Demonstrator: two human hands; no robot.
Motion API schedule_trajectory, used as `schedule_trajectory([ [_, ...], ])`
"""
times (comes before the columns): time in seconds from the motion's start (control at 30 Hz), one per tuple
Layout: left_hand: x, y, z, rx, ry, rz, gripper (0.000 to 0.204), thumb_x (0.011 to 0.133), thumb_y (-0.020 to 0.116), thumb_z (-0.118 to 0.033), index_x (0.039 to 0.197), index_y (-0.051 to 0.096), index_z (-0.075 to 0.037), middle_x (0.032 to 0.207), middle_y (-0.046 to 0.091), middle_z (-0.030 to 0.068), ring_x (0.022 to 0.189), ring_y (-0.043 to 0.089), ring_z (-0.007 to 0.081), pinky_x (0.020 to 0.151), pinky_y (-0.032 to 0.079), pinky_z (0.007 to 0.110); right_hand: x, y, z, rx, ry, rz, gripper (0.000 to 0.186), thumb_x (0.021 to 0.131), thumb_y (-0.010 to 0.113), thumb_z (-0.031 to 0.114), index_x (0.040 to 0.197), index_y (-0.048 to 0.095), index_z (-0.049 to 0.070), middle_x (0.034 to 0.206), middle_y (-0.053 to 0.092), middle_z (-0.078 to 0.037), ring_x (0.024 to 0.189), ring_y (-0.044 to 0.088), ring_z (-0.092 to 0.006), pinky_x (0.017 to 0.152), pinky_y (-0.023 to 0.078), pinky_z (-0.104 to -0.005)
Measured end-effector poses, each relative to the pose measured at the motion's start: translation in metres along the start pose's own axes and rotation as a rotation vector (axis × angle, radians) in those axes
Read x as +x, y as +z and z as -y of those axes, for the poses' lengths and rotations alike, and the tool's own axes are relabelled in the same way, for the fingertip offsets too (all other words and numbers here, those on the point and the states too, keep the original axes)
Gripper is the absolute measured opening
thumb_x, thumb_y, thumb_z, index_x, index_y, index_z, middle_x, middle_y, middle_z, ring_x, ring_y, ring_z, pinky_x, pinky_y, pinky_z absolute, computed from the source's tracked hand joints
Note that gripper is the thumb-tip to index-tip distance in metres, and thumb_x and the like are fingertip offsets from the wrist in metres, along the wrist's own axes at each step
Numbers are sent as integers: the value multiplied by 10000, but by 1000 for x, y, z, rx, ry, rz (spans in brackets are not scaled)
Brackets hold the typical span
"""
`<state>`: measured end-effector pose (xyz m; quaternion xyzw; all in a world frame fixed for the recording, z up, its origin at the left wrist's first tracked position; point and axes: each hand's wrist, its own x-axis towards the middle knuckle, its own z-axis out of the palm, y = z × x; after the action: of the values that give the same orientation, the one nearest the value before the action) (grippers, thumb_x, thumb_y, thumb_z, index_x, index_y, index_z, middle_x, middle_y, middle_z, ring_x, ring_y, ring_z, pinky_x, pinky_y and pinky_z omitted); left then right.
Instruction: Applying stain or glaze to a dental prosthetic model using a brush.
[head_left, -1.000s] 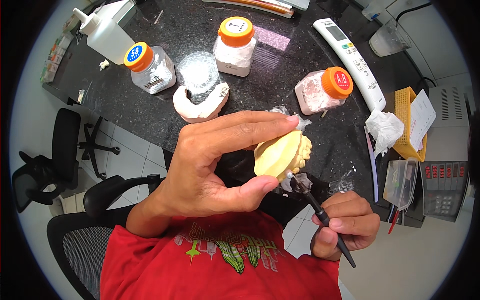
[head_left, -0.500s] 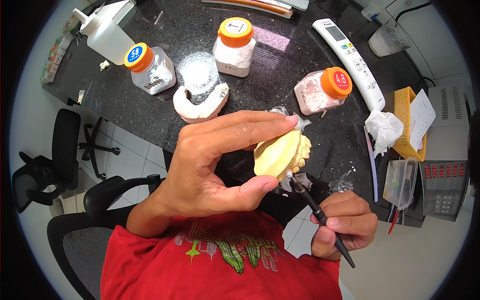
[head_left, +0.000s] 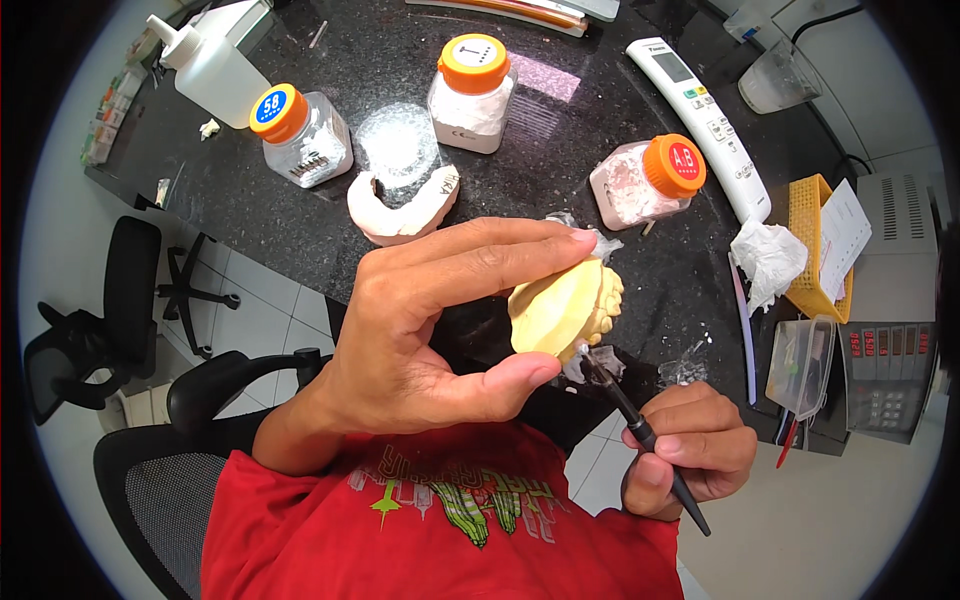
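Between the thumb and fingers of my left hand (head_left: pixel 430 320) is a yellow plaster dental model (head_left: pixel 560 308), its row of teeth facing right. My right hand (head_left: pixel 695 440) pinches a slim black-handled brush (head_left: pixel 640 430), tilted with its tip up and to the left. The brush tip meets a small whitish tooth (head_left: pixel 583 349) at the model's lower edge; whether it touches is too small to tell. Beyond my left hand a pale pink, horseshoe-shaped dental cast (head_left: pixel 403 208) rests on the dark speckled counter (head_left: pixel 560 150).
Orange-capped powder jars stand across the counter: one at left (head_left: pixel 305 140), one in the middle (head_left: pixel 472 95), one at right (head_left: pixel 645 183). A white squeeze bottle (head_left: pixel 215 80) is far left. At right lie a remote control (head_left: pixel 705 130), crumpled tissue (head_left: pixel 768 262) and a yellow basket (head_left: pixel 808 225).
The dental model is turned very slightly in my left hand. The brush stays at nearly the same spot by the model's lower edge.
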<state>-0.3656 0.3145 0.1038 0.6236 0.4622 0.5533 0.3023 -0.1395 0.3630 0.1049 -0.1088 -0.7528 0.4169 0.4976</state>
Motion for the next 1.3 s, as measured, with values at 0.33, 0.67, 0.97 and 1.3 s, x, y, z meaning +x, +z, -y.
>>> schedule_trajectory([
  [0.33, 1, -2, 0, 102, 62, -7, 628, 736, 706, -353, 1145, 597, 112, 1114, 615, 269, 1025, 632, 304, 888, 502, 355, 1, 1, -1, 4, -7, -34, 292, 637, 696, -32, 894, 564, 9, 670, 587, -92, 507, 589, -183, 433, 492, -260],
  [0.67, 1, -2, -1, 115, 64, -2, 624, 732, 713, -353, 1153, 601, 95, 1120, 615, 264, 1031, 628, 309, 898, 495, 360, 2, 1, 0, -14, 4, -10, 291, 634, 690, -34, 894, 566, 8, 670, 587, -85, 508, 592, -179, 441, 498, -257],
  [0.97, 1, -3, 0, 98, 70, -3, 617, 736, 714, -350, 1158, 602, 86, 1127, 609, 261, 1025, 629, 304, 894, 497, 361, 2, 1, 0, -6, 5, -13, 290, 638, 701, -31, 892, 568, 11, 677, 589, -86, 517, 598, -181, 441, 497, -260],
  [1.3, 2, -2, -2, 96, 62, -10, 623, 738, 716, -364, 1158, 605, 82, 1122, 610, 256, 1014, 631, 299, 888, 497, 358, 4, 0, 1, -21, 9, 16, 296, 641, 705, -33, 900, 569, 11, 686, 592, -90, 526, 602, -185, 452, 501, -261],
])
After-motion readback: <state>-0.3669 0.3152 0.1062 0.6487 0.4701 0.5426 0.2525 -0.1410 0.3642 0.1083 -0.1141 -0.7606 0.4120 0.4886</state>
